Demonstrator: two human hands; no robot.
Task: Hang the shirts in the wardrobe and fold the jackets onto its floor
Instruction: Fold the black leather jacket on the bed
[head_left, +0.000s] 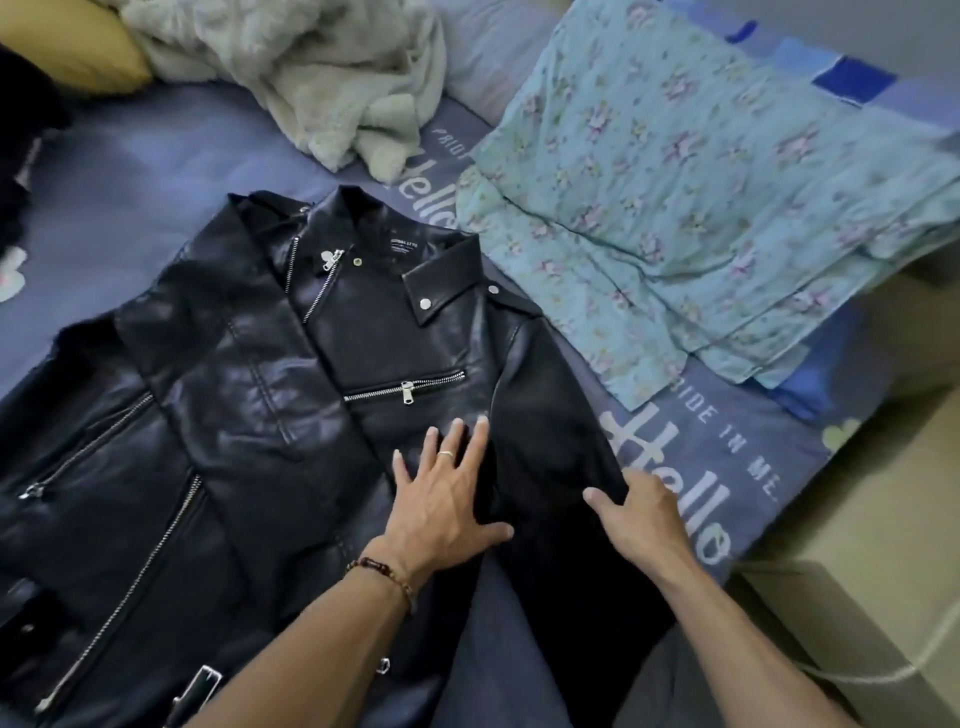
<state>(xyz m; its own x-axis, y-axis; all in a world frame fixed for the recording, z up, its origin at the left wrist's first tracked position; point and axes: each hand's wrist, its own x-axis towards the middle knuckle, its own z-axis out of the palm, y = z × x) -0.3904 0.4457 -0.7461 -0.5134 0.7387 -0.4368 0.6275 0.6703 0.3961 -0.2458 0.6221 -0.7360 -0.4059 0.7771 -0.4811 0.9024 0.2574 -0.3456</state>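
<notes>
Your left hand (441, 499) presses flat on the jacket (249, 415); your right hand (644, 514) grips its right sleeve (550, 415). Folding has barely begun; no wardrobe shows.

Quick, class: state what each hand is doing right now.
Left hand: open, pressing flat on the jacket.
Right hand: gripping the jacket's sleeve.

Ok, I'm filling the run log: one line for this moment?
stage: folding jacket on bed | left hand: flat on front | right hand: grips sleeve | wardrobe: not seen
</notes>
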